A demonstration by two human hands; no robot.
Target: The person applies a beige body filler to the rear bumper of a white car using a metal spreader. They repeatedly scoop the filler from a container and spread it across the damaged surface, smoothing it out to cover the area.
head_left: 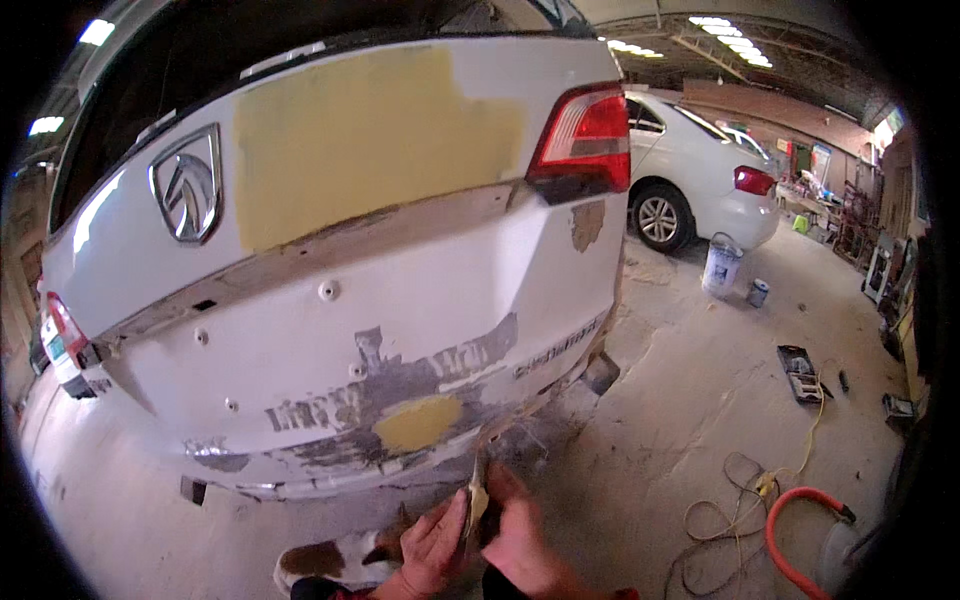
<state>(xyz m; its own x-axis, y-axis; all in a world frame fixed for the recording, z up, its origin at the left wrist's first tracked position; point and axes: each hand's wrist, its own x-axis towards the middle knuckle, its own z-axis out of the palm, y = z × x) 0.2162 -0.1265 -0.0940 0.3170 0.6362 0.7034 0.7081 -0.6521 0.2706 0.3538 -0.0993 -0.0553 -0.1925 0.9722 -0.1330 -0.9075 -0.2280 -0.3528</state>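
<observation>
My left hand (432, 540) is closed around a thin flat putty spreader (479, 492), seen nearly edge-on and smeared with pale yellow putty. My right hand (520, 540) is right beside it, its fingers curled and partly blurred; what they grip is hidden. Both hands are low in front of the white car's tailgate (440, 260). A large yellow putty patch (370, 140) covers its upper part. Lower down, a small yellow patch (420, 423) lies within a grey sanded area (370, 400).
A white-and-brown shape (315, 560) is left of my hands. At right, a red-orange hose (783, 540) and a thin cord (735, 520) lie on the floor near an open tool case (800, 374). Farther back are a bucket (722, 265), a can (758, 293) and another white car (700, 170).
</observation>
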